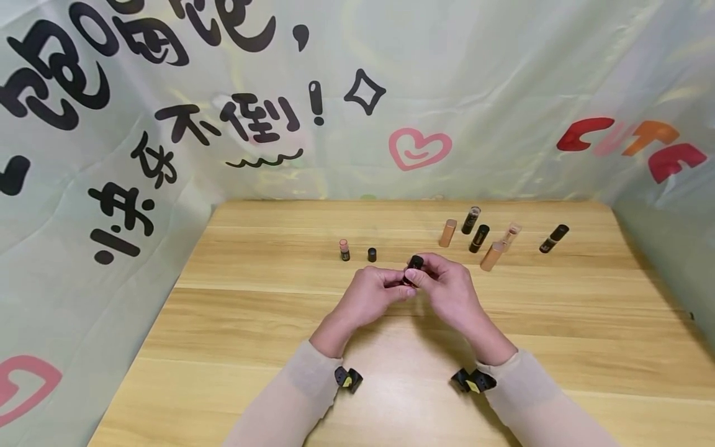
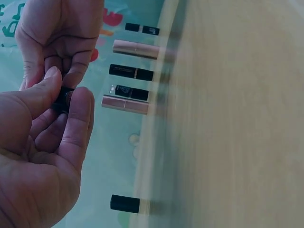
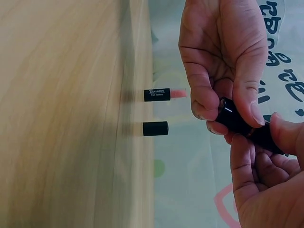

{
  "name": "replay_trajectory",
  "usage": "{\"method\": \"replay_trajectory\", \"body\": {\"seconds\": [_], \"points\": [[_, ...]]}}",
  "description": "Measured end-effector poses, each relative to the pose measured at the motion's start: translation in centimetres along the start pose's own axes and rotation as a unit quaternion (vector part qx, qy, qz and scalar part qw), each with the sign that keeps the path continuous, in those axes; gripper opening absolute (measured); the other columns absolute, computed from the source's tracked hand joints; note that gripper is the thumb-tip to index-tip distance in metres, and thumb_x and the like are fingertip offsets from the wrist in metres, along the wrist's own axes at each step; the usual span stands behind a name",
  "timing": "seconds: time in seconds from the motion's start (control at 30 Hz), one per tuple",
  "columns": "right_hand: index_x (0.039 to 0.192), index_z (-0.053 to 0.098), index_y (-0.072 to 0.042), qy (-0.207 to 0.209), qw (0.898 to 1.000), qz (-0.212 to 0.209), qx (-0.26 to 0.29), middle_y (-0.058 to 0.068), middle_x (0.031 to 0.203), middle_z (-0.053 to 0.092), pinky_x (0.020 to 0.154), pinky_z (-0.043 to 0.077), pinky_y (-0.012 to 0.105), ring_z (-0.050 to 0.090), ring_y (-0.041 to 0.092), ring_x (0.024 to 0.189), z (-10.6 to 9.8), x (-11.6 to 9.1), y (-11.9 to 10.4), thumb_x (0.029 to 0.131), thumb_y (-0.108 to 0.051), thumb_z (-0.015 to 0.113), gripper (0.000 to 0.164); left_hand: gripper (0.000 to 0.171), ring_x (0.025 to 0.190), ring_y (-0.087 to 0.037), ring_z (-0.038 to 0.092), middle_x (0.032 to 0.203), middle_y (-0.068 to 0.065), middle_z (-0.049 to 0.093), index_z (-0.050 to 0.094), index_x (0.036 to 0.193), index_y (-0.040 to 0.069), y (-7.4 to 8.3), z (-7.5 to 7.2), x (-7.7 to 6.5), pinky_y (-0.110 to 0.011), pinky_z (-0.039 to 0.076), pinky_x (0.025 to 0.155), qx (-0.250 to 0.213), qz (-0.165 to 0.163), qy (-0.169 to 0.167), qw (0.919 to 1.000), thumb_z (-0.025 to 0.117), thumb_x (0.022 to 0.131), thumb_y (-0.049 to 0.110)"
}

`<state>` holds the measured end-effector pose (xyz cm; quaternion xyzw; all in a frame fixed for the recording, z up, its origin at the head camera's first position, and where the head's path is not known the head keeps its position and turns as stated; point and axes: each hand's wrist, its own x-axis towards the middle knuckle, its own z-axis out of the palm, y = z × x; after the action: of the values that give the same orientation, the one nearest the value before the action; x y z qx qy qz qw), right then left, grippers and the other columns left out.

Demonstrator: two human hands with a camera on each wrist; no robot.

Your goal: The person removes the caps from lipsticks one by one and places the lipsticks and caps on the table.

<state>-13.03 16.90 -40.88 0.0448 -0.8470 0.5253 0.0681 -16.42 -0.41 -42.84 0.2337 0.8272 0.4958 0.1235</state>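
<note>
Both hands meet over the table around a black lipstick tube (image 1: 415, 262). The left hand (image 1: 370, 297) pinches its lower end, and the right hand (image 1: 451, 292) grips the upper part with thumb and fingers. A thin reddish band shows midway along the lipstick tube (image 3: 232, 116) in the right wrist view; fingers cover much of the rest. Beyond the left hand, an uncapped pink lipstick (image 1: 344, 250) stands upright beside a small black cap (image 1: 372, 254).
Past the right hand stand a rose-gold tube (image 1: 448, 233), a black tube with a clear top (image 1: 471, 220), another black tube (image 1: 479, 239), a second rose-gold tube (image 1: 492, 256) and a clear-topped pinkish one (image 1: 511, 236). Farther right is another black tube (image 1: 554, 239). Printed curtains enclose the wooden table (image 1: 251, 323).
</note>
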Motion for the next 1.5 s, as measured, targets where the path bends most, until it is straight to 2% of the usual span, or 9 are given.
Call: {"method": "replay_trajectory", "body": {"seconds": [0.2,0.47,0.67,0.8,0.93,1.0,1.17,1.33,1.5], "points": [[0.096,0.069,-0.010,-0.002,1.000,0.010,0.018,0.005,0.089,0.074,0.073,0.055,0.025,0.068,0.015,0.082,-0.1,0.0,0.0,0.093,-0.026,0.066,0.016,0.021,0.080,0.001,0.066,0.094,0.015,0.074,0.076,0.107,0.030,0.1,-0.1,0.0,-0.022,0.054,0.069,-0.014,-0.019,-0.014,0.9996,0.073,0.087,0.036],[0.097,0.069,-0.015,0.019,0.997,-0.052,-0.058,0.001,0.089,0.073,0.068,0.053,0.026,0.065,0.013,0.079,0.3,-0.1,-0.5,0.093,-0.025,0.066,0.011,0.016,0.074,-0.002,0.064,0.082,0.010,0.073,0.076,0.097,0.027,0.1,-0.4,0.1,-0.023,0.051,0.064,-0.004,0.002,0.001,1.0000,0.071,0.088,0.039],[0.094,0.068,-0.011,-0.003,0.999,0.017,0.029,0.004,0.088,0.073,0.075,0.055,0.028,0.068,0.016,0.081,0.2,0.1,-1.2,0.093,-0.026,0.066,0.015,0.020,0.059,-0.006,0.052,0.072,0.001,0.068,0.075,0.088,0.024,0.5,-1.1,-0.2,-0.022,0.043,0.053,0.031,0.039,-0.004,0.9988,0.066,0.091,0.042],[0.099,0.067,-0.007,-0.019,0.995,0.063,0.080,0.007,0.093,0.073,0.083,0.055,0.031,0.069,0.018,0.086,-0.1,0.1,-1.3,0.095,-0.027,0.064,0.020,0.018,0.061,-0.018,0.060,0.074,-0.007,0.070,0.075,0.092,0.023,1.0,-1.6,-0.6,-0.023,0.043,0.051,0.018,0.026,-0.027,0.9991,0.067,0.091,0.039],[0.103,0.068,-0.006,-0.019,0.994,0.060,0.090,0.009,0.096,0.073,0.083,0.056,0.031,0.070,0.017,0.087,-0.5,0.2,-1.4,0.095,-0.027,0.064,0.023,0.022,0.073,-0.027,0.067,0.082,-0.004,0.073,0.075,0.107,0.021,1.0,-1.6,-0.6,-0.024,0.050,0.057,0.007,0.027,-0.038,0.9989,0.067,0.092,0.035],[0.102,0.068,-0.006,-0.015,0.996,0.041,0.076,0.009,0.096,0.074,0.081,0.056,0.031,0.070,0.017,0.086,-0.5,0.3,-1.4,0.094,-0.027,0.065,0.022,0.022,0.075,-0.021,0.068,0.085,-0.002,0.074,0.074,0.106,0.021,0.9,-1.5,-0.5,-0.024,0.052,0.061,0.010,0.031,-0.034,0.9989,0.067,0.091,0.035],[0.098,0.070,-0.011,0.004,1.000,0.005,0.030,0.005,0.093,0.073,0.076,0.055,0.028,0.068,0.015,0.089,-0.3,0.3,-1.2,0.092,-0.029,0.067,0.019,0.017,0.080,-0.004,0.068,0.091,0.008,0.075,0.073,0.102,0.024,0.8,-1.4,-0.3,-0.024,0.054,0.072,0.006,0.009,-0.025,0.9996,0.071,0.089,0.035],[0.106,0.069,-0.008,0.021,0.996,0.002,0.085,0.008,0.096,0.069,0.078,0.057,0.027,0.066,0.013,0.090,0.3,0.4,-1.2,0.092,-0.026,0.068,0.023,0.022,0.088,-0.003,0.067,0.097,0.011,0.073,0.074,0.106,0.023,0.5,-2.0,-0.3,-0.025,0.054,0.079,0.021,-0.016,-0.004,0.9997,0.075,0.086,0.033],[0.117,0.068,-0.007,0.050,0.991,-0.002,0.124,0.013,0.103,0.070,0.077,0.057,0.025,0.066,0.014,0.083,0.5,1.3,-1.0,0.090,-0.023,0.070,0.030,0.024,0.087,-0.008,0.065,0.098,0.007,0.072,0.075,0.106,0.022,-0.1,-3.0,-0.4,-0.028,0.053,0.075,0.040,-0.051,0.041,0.9971,0.077,0.084,0.033]]}}
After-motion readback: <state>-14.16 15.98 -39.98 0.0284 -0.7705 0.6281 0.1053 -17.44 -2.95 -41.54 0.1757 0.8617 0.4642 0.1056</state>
